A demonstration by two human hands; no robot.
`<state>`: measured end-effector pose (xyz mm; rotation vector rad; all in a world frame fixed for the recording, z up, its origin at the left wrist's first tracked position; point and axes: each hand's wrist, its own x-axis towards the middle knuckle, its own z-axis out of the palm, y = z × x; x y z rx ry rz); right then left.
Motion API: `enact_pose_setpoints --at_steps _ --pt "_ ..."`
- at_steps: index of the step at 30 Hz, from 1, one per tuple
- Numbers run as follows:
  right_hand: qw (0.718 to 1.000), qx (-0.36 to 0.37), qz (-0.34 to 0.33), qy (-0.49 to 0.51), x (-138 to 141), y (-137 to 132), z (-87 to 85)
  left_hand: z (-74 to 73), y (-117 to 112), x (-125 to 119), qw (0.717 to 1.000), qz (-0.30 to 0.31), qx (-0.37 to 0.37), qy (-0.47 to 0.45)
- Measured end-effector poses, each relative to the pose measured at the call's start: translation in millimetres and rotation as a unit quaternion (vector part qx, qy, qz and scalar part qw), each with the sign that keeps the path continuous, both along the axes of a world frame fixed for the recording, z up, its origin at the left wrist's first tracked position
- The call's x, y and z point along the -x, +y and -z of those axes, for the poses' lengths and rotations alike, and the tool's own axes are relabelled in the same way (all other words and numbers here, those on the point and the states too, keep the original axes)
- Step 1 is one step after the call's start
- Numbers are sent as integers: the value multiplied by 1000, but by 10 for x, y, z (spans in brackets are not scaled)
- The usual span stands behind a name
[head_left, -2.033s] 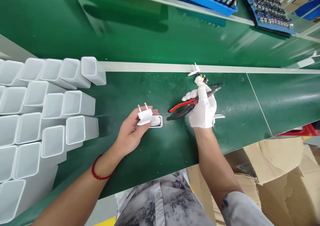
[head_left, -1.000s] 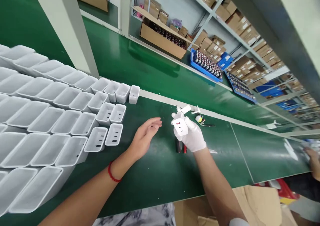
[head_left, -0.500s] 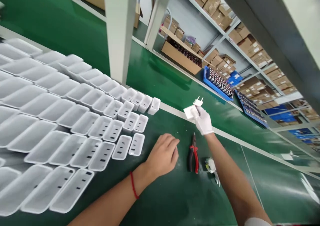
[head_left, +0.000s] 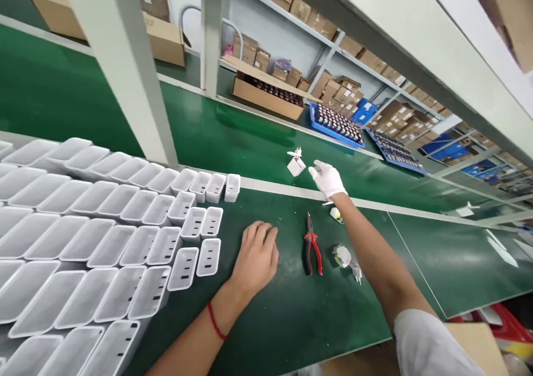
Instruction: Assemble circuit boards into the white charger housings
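My bare left hand (head_left: 255,256), with a red cord at the wrist, rests palm down on the green tabletop, its fingers loosely stretched and holding nothing. My right hand (head_left: 328,180), in a white glove, hovers at the pale strip with its fingers apart. Just left of those fingertips a white plug adapter (head_left: 296,166) with two pins lies on the green surface beyond the strip. Between my hands lie red-and-black long-nose pliers (head_left: 312,245). Near my right forearm are a small white-and-green part (head_left: 336,215), a round white part (head_left: 342,256) and a pale plug piece (head_left: 357,272).
Rows of white plastic housings (head_left: 183,267) with dark slots crowd the left side. A metal post (head_left: 125,70) rises behind them. Across the bench stand an open carton (head_left: 266,95) and blue trays (head_left: 337,125) of small parts. White pieces (head_left: 502,251) lie at the far right.
My right hand has let go of the white plug adapter, which now lies beyond the strip. My left hand's fingers have loosened on the table. The view has shifted, showing more to the right.
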<state>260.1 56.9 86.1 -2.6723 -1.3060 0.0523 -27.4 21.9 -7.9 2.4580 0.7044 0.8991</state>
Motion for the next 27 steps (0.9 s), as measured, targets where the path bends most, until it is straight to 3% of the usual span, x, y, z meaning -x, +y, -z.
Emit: enact_pose_setpoints --at_steps 3,7,10,13,17,20,24,27 --pt "999 44 -15 -2 144 -612 -100 17 14 -10 1000 -16 -4 18" --pt "991 111 -64 36 573 -1265 167 -33 31 -29 997 -50 -29 54" --pt "989 133 -62 34 859 -1443 414 -160 117 -69 989 -91 -60 103" --pt "986 157 -48 34 945 -1456 464 -320 337 -139 974 -136 -102 151" --pt "989 126 -61 41 730 -1490 298 -449 720 -241 937 -217 -133 237" --pt "996 80 -27 8 368 -1557 186 -492 902 -288 914 -230 -140 302" --pt "999 48 -19 -14 -152 -1594 219 -592 926 -336 912 -217 -161 309" --pt "997 57 -50 12 -406 -1542 344 -689 789 -365 916 -178 -167 319"
